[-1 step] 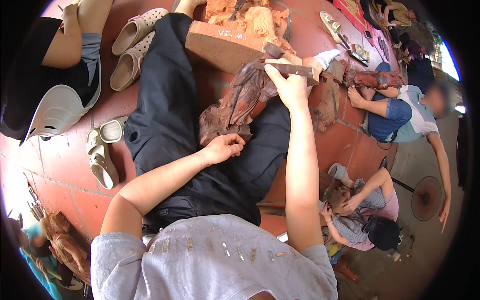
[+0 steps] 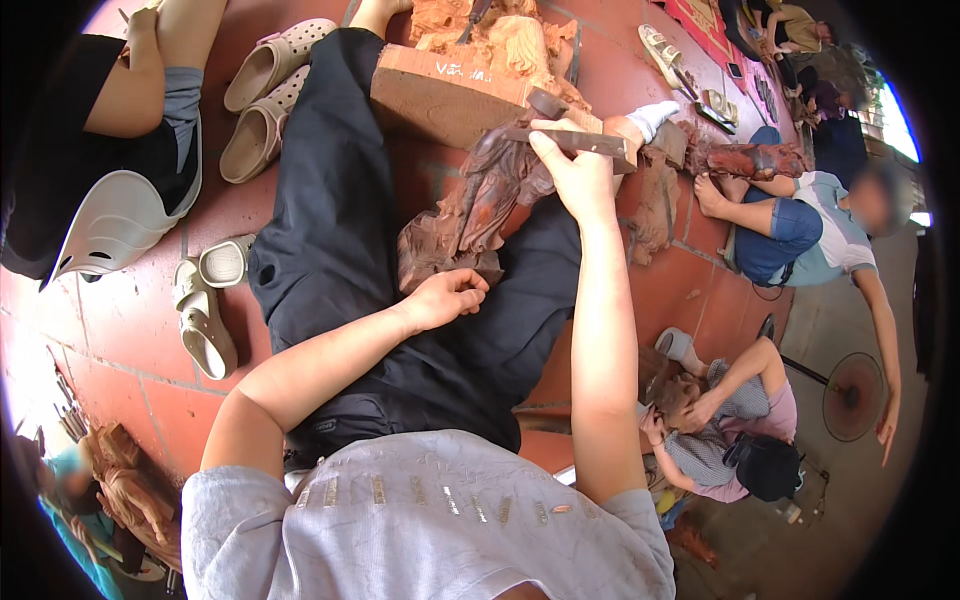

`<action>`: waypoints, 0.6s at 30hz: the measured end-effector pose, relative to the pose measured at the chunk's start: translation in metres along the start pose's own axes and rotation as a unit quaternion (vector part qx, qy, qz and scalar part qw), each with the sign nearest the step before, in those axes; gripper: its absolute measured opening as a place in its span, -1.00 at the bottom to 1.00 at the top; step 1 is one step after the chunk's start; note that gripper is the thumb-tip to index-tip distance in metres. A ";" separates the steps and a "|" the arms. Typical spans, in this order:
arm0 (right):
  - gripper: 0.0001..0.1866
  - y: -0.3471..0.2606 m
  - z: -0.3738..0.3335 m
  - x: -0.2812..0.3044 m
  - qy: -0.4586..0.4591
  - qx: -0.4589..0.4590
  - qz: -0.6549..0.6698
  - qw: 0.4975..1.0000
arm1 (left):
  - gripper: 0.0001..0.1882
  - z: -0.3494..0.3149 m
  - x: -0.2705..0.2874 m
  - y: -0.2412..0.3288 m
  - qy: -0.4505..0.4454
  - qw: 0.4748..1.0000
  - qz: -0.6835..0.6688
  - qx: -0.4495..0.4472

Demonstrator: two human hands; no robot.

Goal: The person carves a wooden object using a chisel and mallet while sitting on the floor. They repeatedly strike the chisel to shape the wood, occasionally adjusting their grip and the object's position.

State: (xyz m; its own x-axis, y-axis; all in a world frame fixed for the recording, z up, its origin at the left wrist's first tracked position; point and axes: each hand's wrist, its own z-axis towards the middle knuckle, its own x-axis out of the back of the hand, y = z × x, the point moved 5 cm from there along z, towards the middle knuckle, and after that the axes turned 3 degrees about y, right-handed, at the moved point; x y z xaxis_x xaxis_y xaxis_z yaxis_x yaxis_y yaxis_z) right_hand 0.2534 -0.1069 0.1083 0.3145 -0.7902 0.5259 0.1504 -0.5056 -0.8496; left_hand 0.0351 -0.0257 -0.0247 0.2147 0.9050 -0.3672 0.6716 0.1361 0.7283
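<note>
A dark reddish-brown carved wooden figure (image 2: 485, 205) leans at a slant between my thighs, its base toward me. My right hand (image 2: 580, 180) is closed round a flat, dark brown wooden bar (image 2: 590, 142), thumb pressed on top, beside the figure's upper end. Whether the bar has a handle is hidden by the hand. At the base of the figure, my left hand (image 2: 447, 298) lies with curled fingers, thumb close to the forefinger. Anything inside those fingers cannot be made out.
Beyond the figure stands a pale carved wood block (image 2: 450, 95). Beige clogs (image 2: 255, 140) and more footwear (image 2: 208, 335) lie at left on red floor tiles. A grey cap (image 2: 120, 225) is at far left. Seated people (image 2: 800, 220) and a fan (image 2: 853, 395) are at right.
</note>
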 end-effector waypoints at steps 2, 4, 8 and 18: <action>-0.77 -0.013 -0.006 -0.004 0.028 0.168 -0.113 0.979 | -0.72 0.001 0.002 0.002 0.002 1.000 0.000 -0.004; -0.77 -0.032 -0.018 -0.012 0.080 0.292 -0.235 0.924 | -0.71 0.002 -0.001 -0.001 -0.008 1.000 -0.020 -0.012; -0.75 -0.012 0.000 -0.004 0.005 0.060 -0.047 0.997 | -0.72 0.000 0.001 -0.001 0.011 1.000 -0.014 -0.022; -0.73 -0.016 -0.003 -0.005 0.024 0.129 -0.096 0.987 | -0.70 -0.002 -0.001 0.004 -0.011 1.000 0.011 -0.001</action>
State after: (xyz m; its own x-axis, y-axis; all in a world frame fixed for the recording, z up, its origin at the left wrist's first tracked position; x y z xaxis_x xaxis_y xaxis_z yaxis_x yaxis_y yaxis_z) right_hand 0.2469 -0.0953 0.1195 0.2140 -0.7073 0.6738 0.4378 -0.5471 -0.7134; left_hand 0.0362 -0.0258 -0.0205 0.2449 0.8985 -0.3644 0.6652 0.1177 0.7373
